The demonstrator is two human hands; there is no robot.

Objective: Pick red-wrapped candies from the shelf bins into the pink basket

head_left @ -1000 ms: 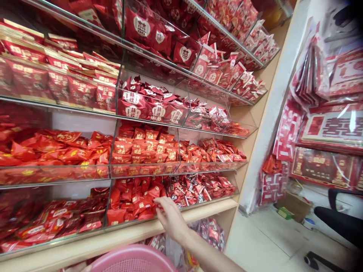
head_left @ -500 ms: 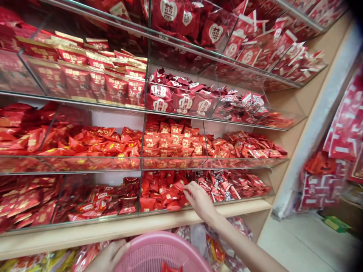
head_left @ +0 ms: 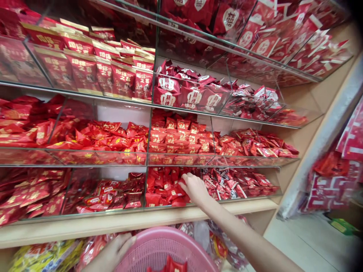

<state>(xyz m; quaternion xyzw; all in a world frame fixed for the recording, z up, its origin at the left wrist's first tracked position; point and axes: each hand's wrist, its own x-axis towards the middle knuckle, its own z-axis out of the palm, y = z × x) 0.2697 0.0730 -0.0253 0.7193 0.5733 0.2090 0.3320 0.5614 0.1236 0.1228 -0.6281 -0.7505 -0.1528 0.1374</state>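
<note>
Above your right hand (head_left: 195, 189), white-badged packets (head_left: 193, 98) read 囍禮. That hand's bent fingers reach the red packets (head_left: 172, 192) in the lowest row, but you cannot tell whether the grip is closed on one. Your left hand (head_left: 120, 247) clasps the pink basket (head_left: 146, 251) by its rim near the wooden ledge (head_left: 113, 224), with open room above the basket's packets (head_left: 174, 265).
</note>
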